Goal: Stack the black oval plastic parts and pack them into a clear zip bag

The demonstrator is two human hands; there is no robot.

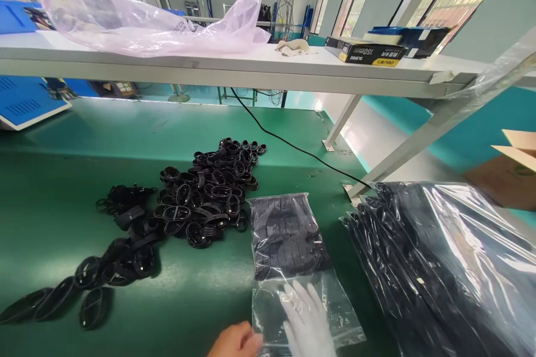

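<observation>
1. A small clear plastic bag [293, 268], partly filled with black parts, is seen lying flat on the green desk [62, 223], near its front edge.
2. The right hand [307, 318], covered by a white glove, is laid on the empty lower part of the bag, with the fingers spread and flat; nothing is gripped by it.
3. The left hand [234, 341], bare, is seen only in part at the bottom edge; the bag's lower left corner is touched by it, but whether the corner is pinched cannot be told.
4. A heap of black looped bands [205, 195] is spread on the desk to the left of the bag, just beside its upper corner, with further bands trailing towards the left front.
5. A large clear bag of black parts [439, 268] is placed to the right, apart from the small bag.
6. On the shelf [251, 70] above, a crumpled pink plastic sheet [138, 17] and a black box [364, 51] are kept.
7. A black cable [293, 145] is run across the desk behind the heap.
</observation>
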